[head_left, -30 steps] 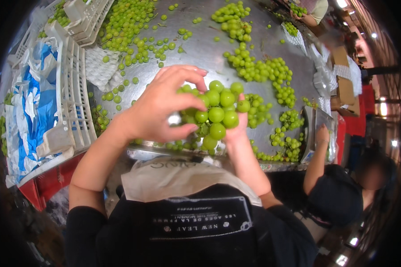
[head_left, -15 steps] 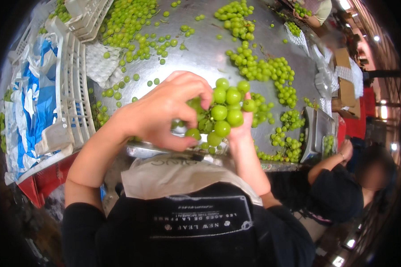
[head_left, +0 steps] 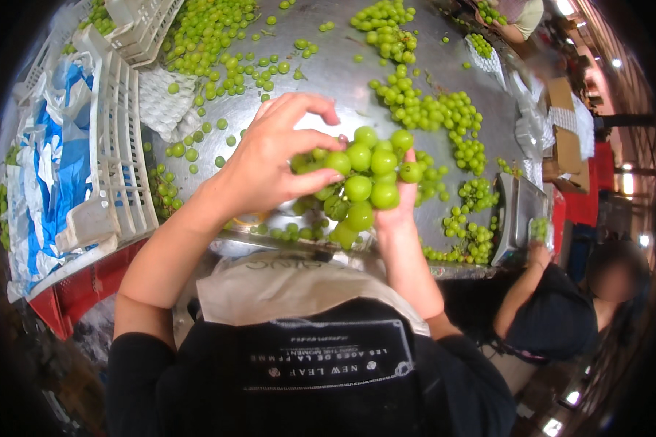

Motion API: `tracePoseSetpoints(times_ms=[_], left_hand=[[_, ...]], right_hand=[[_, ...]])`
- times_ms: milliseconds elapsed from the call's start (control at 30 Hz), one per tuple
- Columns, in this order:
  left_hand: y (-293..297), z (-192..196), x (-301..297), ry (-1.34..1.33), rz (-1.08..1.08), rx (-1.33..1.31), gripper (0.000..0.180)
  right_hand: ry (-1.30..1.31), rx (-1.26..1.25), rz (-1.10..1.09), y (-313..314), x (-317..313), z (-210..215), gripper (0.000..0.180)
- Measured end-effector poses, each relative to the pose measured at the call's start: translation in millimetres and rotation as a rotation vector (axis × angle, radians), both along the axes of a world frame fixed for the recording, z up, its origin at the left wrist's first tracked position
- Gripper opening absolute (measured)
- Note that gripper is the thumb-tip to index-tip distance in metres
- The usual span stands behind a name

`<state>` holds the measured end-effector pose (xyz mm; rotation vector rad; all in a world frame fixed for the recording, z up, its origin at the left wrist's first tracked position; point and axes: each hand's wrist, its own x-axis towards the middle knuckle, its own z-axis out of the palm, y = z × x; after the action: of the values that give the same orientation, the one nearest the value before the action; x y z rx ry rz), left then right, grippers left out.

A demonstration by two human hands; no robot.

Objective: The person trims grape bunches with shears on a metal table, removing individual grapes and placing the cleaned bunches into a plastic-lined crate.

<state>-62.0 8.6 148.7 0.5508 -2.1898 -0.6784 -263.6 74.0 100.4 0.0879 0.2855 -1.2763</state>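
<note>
A bunch of green grapes (head_left: 372, 164) is held up over the near edge of the metal table, in front of my body. My right hand (head_left: 397, 211) supports it from behind and below, its fingers mostly hidden by the fruit. On the bunch's left side, the thumb and index finger of my left hand (head_left: 270, 149) close around a single grape (head_left: 336, 162). The other left fingers are raised and bent. Below the bunch, more loose grapes (head_left: 291, 231) lie by the table edge, partly covered by my hand.
Loose grapes (head_left: 204, 36) cover the far left of the metal table (head_left: 328, 65); bunches (head_left: 401, 102) line its right. White plastic crates (head_left: 120, 138) stand left, beside white foam netting (head_left: 160, 102). At right, another person's hand (head_left: 538, 255) is by a metal scale (head_left: 521, 215).
My left hand has shifted slightly up, its thumb moving from the bunch's lower side to a grape higher up. The other person's hand at right has moved toward the scale.
</note>
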Motion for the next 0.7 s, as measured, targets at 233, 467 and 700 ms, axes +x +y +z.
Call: tracePoseSetpoints(times_ms=[233,467,700], left_hand=[[32.3,-7.3,2.0,0.127,0.082,0.020,0.037],[40.9,-24.5,-10.6,0.013,0.125,-0.050,0.039],[35.8,-33.0,-6.9,0.006,0.083,0.105,0.039]], right_hand=[[-0.105,-0.053,-0.075,0.1,-6.7,-8.0,0.069],[-0.065,0.015,-0.095,3.2,-3.8,-10.2,0.064],[0.309,0.198,-0.331,0.6,5.1,17.6,0.057]])
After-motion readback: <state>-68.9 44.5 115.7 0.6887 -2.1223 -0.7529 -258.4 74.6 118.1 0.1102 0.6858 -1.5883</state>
